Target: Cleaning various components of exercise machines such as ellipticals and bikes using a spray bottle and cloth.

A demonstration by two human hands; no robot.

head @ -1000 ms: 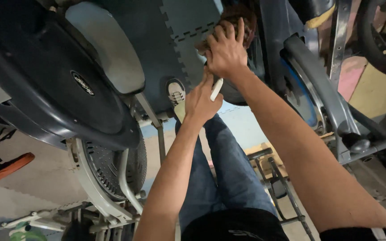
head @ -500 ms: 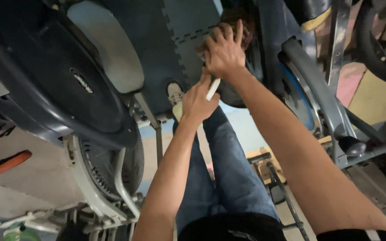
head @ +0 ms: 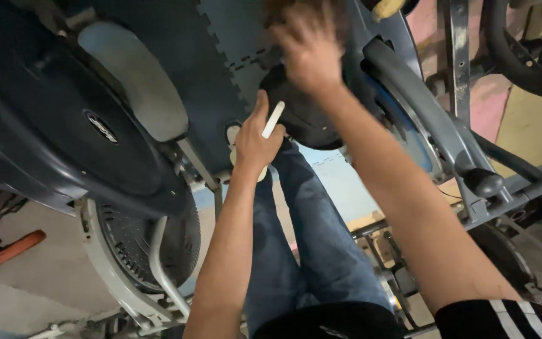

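Note:
My left hand is closed around a thin white stick-like tool, its tip pointing up toward a dark rounded machine part. Higher up, my right hand is blurred, fingers spread, pressed on the top of that dark part beside the blue-grey frame of an exercise machine. Whether it grips anything is unclear. My jeans-clad legs stretch out below both arms, a white shoe showing behind the left hand.
A large dark flywheel housing with a grey panel fills the left, a vented fan wheel under it. Grey foam floor mats lie beyond. A black handle knob and metal bars stand right; an orange tool handle lies far left.
My right hand lifted slightly and moved fast, now blurred on the dark part. My left hand with the white stick dropped a little away from the right hand.

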